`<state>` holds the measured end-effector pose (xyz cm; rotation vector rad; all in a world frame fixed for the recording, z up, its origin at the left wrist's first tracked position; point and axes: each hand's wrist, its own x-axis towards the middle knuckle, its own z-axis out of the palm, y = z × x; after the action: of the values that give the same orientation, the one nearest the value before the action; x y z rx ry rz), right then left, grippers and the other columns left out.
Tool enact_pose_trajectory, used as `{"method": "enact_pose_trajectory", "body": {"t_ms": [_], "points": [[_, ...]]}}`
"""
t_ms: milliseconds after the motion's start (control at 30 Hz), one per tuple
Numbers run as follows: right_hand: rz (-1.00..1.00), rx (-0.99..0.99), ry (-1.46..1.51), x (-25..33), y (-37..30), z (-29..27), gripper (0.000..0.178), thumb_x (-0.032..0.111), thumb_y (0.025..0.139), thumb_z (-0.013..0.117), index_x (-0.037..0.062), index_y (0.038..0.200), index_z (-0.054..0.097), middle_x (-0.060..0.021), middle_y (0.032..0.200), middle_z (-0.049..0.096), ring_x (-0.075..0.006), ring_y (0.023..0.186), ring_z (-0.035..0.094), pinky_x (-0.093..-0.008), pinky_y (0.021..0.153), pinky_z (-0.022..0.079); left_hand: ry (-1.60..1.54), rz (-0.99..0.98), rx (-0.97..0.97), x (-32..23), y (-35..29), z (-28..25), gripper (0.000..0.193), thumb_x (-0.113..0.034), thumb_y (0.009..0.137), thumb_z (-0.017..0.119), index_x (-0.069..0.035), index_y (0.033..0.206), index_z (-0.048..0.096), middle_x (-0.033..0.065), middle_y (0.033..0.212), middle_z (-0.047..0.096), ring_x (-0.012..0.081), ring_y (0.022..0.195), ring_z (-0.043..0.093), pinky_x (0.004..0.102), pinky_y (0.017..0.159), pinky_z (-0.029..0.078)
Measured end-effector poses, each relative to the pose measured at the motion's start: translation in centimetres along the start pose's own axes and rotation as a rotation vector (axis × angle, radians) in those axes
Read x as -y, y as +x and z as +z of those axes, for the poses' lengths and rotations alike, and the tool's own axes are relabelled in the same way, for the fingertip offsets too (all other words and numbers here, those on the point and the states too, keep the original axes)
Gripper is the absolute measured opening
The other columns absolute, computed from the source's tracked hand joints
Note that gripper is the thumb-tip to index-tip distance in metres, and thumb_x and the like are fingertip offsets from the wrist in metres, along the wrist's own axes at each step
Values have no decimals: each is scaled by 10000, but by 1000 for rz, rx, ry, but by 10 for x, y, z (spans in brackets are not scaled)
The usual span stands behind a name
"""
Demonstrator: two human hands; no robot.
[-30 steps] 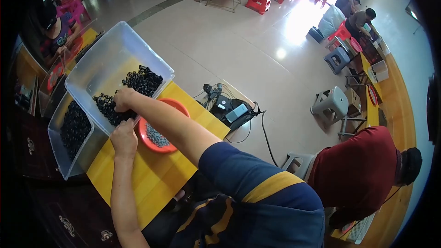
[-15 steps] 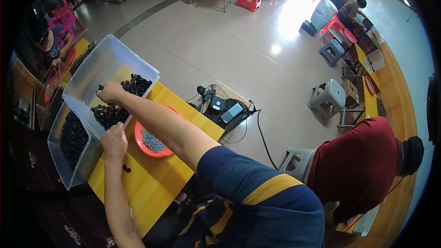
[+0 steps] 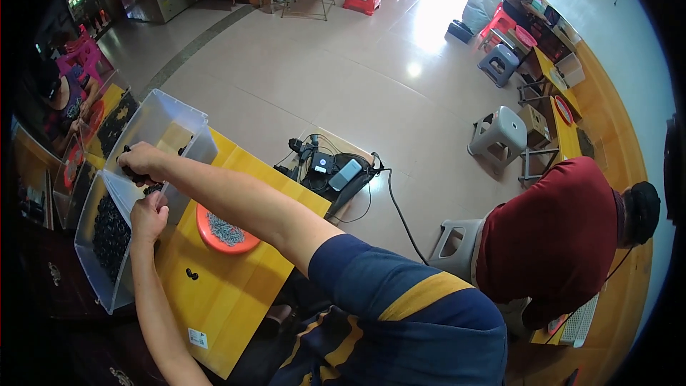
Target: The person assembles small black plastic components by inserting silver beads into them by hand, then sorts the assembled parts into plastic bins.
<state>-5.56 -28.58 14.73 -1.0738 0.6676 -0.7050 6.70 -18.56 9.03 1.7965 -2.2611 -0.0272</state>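
My right hand (image 3: 145, 160) reaches inside a clear plastic bin (image 3: 191, 111), its curled fingers around small black parts (image 3: 130, 169). The parts look rounded, but their kind is too small to make out. At the bin's near wall, my left hand (image 3: 148, 218) is closed on the rim. A second clear bin (image 3: 107, 302), holding a heap of the same black parts (image 3: 108, 236), stands to the left and partly under the first. Near my left forearm, a couple of black parts (image 3: 191, 274) lie on the yellow table (image 3: 236, 289). My arms hide some of the first bin's contents.
An orange-red basin (image 3: 227, 246) of small grey metal pieces sits on the table under my right forearm. Cables and devices (image 3: 332, 168) lie beyond the table. A person in dark red (image 3: 547, 232) sits at right. Grey stools (image 3: 500, 136) stand on the floor.
The first bin has shifted nearer and tilts less, with fewer black parts visible in it. My right hand has moved left and down with it; my left hand stays at the rim. The view has shifted.
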Motion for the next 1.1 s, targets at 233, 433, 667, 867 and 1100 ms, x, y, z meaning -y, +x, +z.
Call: {"method": "enact_pose_trajectory", "body": {"t_ms": [233, 433, 667, 867, 1100], "points": [[-65, 4, 15, -25, -32, -14, 235, 257, 822, 622, 52, 707, 610, -79, 629, 589, -204, 439, 564, -352, 367, 421, -279, -6, -268, -26, -45, -7, 539, -66, 811, 649, 1, 1327, 504, 221, 1298, 576, 364, 1211, 543, 423, 1021, 424], [-5, 83, 39, -76, -80, 11, 278, 284, 839, 592, 55, 683, 597, -89, 531, 544, -199, 372, 525, -343, 320, 374, -764, -284, -455, -76, -178, 53, 808, -97, 813, 680, -16, 1518, 294, 195, 1501, 412, 339, 1392, 395, 467, 1153, 281], [82, 133, -50, -145, -131, 30, 261, 282, 876, 562, 61, 736, 574, -50, 562, 515, -175, 416, 507, -322, 357, 363, -490, -489, -429, -112, -235, 93, 964, -213, 755, 797, -24, 1528, 255, 241, 1522, 356, 397, 1405, 349, 465, 1163, 277], [-27, 44, -468, -190, -143, 31, 380, 391, 906, 561, 26, 875, 662, -150, 724, 683, -279, 644, 683, -421, 616, 540, -363, -590, -372, -115, -228, 95, 1042, -297, 717, 845, -15, 1523, 249, 263, 1522, 337, 429, 1398, 337, 481, 1158, 287], [-180, -113, -623, -201, -152, 29, 366, 383, 908, 573, 32, 914, 676, -141, 763, 705, -303, 720, 701, -434, 706, 549, -319, -605, -365, -111, -218, 97, 1090, -350, 696, 862, 2, 1519, 241, 272, 1513, 341, 426, 1401, 335, 477, 1154, 297]]}}
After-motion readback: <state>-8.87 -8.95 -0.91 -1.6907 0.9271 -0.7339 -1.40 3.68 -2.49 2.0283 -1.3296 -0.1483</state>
